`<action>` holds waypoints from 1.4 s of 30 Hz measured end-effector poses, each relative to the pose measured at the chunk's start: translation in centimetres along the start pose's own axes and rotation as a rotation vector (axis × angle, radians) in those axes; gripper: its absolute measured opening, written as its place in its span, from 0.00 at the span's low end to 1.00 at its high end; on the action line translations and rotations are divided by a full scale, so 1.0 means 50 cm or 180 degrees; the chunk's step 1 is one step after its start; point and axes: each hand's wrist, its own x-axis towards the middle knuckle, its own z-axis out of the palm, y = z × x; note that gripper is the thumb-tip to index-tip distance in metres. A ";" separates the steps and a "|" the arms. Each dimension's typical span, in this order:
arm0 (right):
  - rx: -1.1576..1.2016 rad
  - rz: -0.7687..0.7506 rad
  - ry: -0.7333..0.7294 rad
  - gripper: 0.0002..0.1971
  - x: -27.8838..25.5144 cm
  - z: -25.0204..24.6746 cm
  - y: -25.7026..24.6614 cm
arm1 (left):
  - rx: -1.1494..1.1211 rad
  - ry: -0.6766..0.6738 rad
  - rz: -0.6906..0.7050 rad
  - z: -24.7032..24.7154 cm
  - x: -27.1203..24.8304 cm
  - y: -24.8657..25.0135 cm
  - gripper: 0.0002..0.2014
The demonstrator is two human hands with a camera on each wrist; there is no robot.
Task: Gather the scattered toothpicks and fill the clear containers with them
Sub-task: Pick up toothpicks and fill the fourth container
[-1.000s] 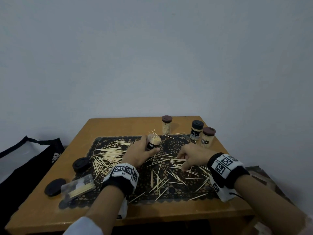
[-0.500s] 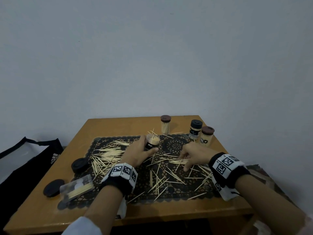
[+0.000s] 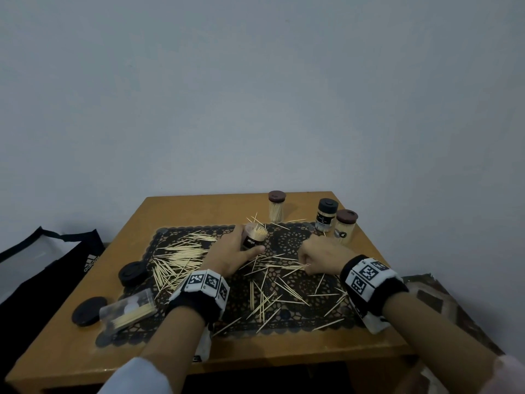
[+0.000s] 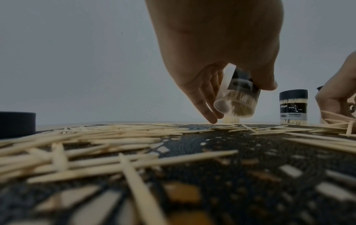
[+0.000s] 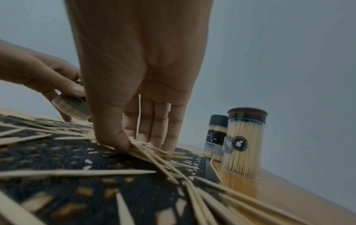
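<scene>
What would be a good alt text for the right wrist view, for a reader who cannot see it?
The right hand pinches a bundle of toothpicks against a dark lace mat. Behind it, the left hand holds an open container; two lidded containers full of toothpicks stand at right.

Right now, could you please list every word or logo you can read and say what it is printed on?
"Good Life" and "Toothpick": black-capped toothpick jar; its smaller print is blurred.
Three-stripe adidas logo: black bag.
Label on the jar in the left hand: unreadable.
Round emblem on the brown-capped jar: no legible words.

Pale wooden toothpicks [image 3: 181, 255] lie scattered across the table's middle; three capped clear containers [image 3: 277, 206] stand upright near its far edge.
</scene>
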 end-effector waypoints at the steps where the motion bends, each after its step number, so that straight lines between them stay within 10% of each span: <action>1: -0.0031 0.0012 0.0017 0.03 0.003 0.003 -0.001 | 0.0009 -0.0005 -0.0002 0.000 0.000 0.001 0.29; 17: -0.0149 -0.0015 0.0415 0.08 0.032 0.019 -0.016 | 0.0052 -0.0044 0.0015 -0.001 0.001 -0.003 0.28; 29: -0.0702 0.0467 0.1631 0.12 0.035 0.012 -0.021 | 0.0495 0.0178 -0.0069 -0.003 -0.003 -0.006 0.29; 42: -0.0623 -0.0377 0.2043 0.07 0.039 0.017 -0.051 | -0.0077 -0.0387 0.0331 0.008 0.005 0.004 0.28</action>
